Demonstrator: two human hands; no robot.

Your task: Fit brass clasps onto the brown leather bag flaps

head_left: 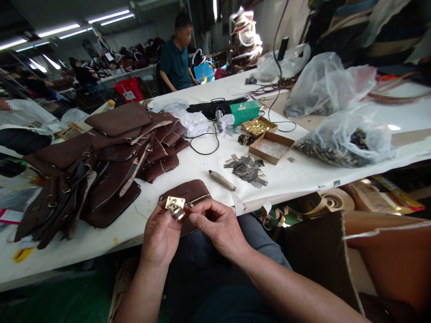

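Observation:
My left hand (160, 240) pinches a small gold padlock (178, 211) whose shackle hangs from a gold metal plate (175, 201) with holes. My right hand (220, 224) is beside it, fingers curled and thumb drawn in close to the padlock. Whatever sits between those right fingertips is too small or hidden to name. Just behind both hands lies a brown leather piece with a zipper (190, 190), at the table's near edge and partly covered by the hands.
Brown leather bag pieces (114, 152) are heaped on the left. A wrapped tool (222, 180), flat metal plates (248, 170), cardboard trays (272, 147), a green box (245, 113) and plastic bags of hardware (350, 139) lie rightward. Another person (177, 63) sits across the table.

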